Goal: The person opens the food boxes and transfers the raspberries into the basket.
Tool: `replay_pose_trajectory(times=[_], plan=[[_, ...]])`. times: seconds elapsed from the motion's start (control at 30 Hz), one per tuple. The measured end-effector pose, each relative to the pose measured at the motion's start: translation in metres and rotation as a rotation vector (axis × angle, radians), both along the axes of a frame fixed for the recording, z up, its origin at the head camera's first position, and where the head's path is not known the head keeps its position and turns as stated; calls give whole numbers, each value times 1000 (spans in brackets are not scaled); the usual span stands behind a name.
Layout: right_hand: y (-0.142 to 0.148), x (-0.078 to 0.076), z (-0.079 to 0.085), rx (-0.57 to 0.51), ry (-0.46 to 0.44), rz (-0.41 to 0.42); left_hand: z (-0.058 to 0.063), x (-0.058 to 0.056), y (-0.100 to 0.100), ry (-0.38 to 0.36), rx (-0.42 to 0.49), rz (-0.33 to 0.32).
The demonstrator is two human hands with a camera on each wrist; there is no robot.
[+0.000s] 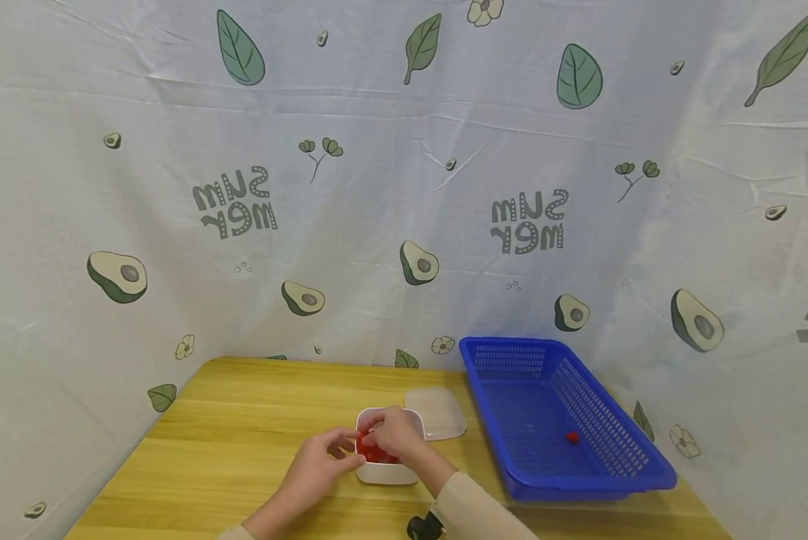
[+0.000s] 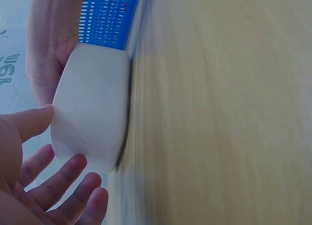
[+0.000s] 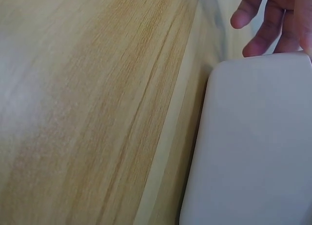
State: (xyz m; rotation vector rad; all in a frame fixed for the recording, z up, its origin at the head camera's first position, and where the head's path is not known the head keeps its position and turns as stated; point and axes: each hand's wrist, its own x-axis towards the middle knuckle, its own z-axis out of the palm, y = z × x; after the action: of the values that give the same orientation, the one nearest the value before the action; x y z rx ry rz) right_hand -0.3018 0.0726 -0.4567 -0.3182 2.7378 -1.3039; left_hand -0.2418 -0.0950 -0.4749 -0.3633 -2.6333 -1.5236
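Observation:
A white rounded box (image 1: 386,474) stands on the wooden table with several small red pieces (image 1: 371,453) inside. My left hand (image 1: 312,465) is at the box's left side, its thumb and fingers spread around the near left corner. In the left wrist view, its fingertips (image 2: 78,161) come right at the box wall, fingers relaxed. Over the box, my right hand (image 1: 395,433) reaches down with bent fingers among the red pieces. I cannot tell whether it pinches one. The right wrist view shows mostly the box's outer wall (image 3: 253,137).
A translucent flat lid (image 1: 440,414) lies just behind and right of the box. Further right, a blue perforated basket (image 1: 525,405) holds a small red piece (image 1: 572,437). A patterned curtain (image 1: 363,225) hangs behind the table (image 1: 241,420). Something black (image 1: 425,527) sits by the right sleeve.

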Motion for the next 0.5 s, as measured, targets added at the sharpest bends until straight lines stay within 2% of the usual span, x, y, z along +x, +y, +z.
replay_pose_trajectory(times=[0.2, 0.5], plan=[[1, -1, -1, -5, 19, 40, 0, 0, 0, 1, -1, -1], [0, -2, -1, -41, -18, 29, 0, 0, 0, 3, -2, -1]])
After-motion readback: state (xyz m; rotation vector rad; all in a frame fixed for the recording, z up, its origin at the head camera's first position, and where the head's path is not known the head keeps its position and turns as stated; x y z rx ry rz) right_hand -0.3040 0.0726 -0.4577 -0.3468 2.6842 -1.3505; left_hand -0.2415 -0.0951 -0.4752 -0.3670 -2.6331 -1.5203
